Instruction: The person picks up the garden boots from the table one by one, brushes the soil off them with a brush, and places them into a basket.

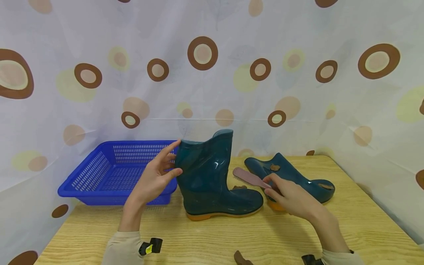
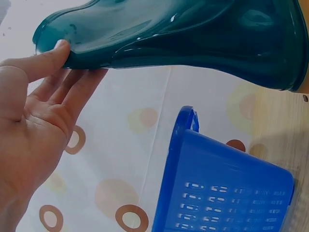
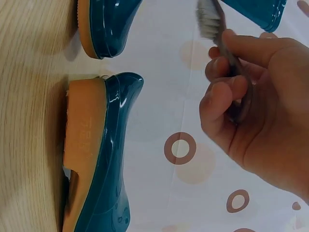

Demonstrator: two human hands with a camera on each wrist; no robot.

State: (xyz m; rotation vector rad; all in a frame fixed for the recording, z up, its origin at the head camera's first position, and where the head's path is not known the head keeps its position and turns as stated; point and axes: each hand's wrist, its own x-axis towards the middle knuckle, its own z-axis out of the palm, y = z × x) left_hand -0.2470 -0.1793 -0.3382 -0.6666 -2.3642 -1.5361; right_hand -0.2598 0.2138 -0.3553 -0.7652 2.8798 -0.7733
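Boot (image 1: 207, 180) upright, left hand (image 1: 150, 182) pinching its top; right hand (image 1: 296, 198) grips the brush (image 1: 246, 177) beside a second boot (image 1: 285, 170) lying toward the desk's (image 1: 195, 239) far-right corner.

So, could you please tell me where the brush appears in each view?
Head: the brush is right of centre, below the middle, in the right hand.
Left wrist: not in it.
Right wrist: upper right, in that same hand.
Shared landmark: the upright boot, in all three.

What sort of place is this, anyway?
Probably a makeshift indoor work corner: a wood-grain table, a patterned sheet behind it, and a brush in the right hand.
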